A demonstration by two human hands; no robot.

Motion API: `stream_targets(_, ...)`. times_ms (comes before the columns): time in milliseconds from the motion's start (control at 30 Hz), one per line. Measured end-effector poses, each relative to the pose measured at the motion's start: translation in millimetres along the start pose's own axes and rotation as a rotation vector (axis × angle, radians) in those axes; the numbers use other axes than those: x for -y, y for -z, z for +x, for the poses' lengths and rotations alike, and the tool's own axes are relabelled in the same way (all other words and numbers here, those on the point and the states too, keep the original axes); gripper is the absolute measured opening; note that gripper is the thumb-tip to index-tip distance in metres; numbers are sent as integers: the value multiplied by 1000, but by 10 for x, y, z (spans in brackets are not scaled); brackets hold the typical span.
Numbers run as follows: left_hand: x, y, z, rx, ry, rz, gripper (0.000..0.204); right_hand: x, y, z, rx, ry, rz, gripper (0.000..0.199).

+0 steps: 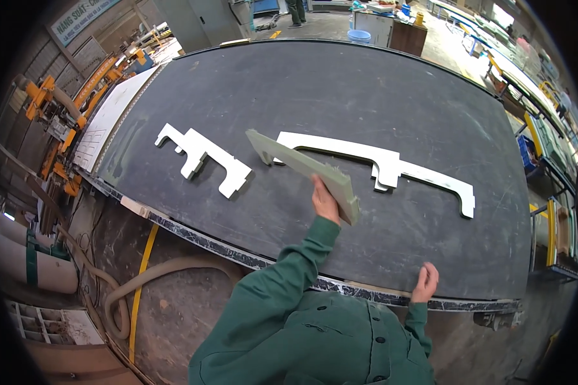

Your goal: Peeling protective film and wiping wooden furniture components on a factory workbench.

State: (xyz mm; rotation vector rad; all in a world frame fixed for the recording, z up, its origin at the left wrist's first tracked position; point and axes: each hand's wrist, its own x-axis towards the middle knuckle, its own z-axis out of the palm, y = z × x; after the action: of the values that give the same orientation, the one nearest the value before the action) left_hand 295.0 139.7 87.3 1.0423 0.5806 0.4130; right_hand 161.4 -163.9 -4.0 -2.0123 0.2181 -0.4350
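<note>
My left hand (325,200) is closed on the near end of a greenish-grey cut board (308,168), which is tilted up on its edge above the dark table (263,90). The board's edge looks rough at the near end. Over the table's front edge, my right hand (426,282) holds nothing, its fingers loosely apart. Just beyond the held board lies a long white cut-out panel (340,145), partly hidden by it. A second white panel (433,176) with a hooked end adjoins it on the right. To the left rests a notched white panel (215,155).
Orange machinery (99,80) stands beyond the table's left end. A thick hose (167,264) coils on the floor by the near left edge. Racks with panels (546,147) line the right side. At the back are a blue basin (359,36) and another person's legs (295,11).
</note>
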Motion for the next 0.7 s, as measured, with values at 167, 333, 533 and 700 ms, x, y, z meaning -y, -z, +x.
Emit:
stream_targets(167, 276, 91, -618, 116, 48, -41, 69, 1476, -334, 189, 454, 150, 295, 43)
stream_targets(333, 553, 226, -890, 271, 136, -196, 71, 1994, -643, 213, 486, 495, 75, 48)
stream_targets(533, 529, 436, -949, 374, 173, -7, 76, 1666, -605, 235, 378, 547, -118, 36)
stream_targets(700, 313, 604, -955, 384, 551, -288, 66, 1298, -539, 338, 323, 898, -260, 45)
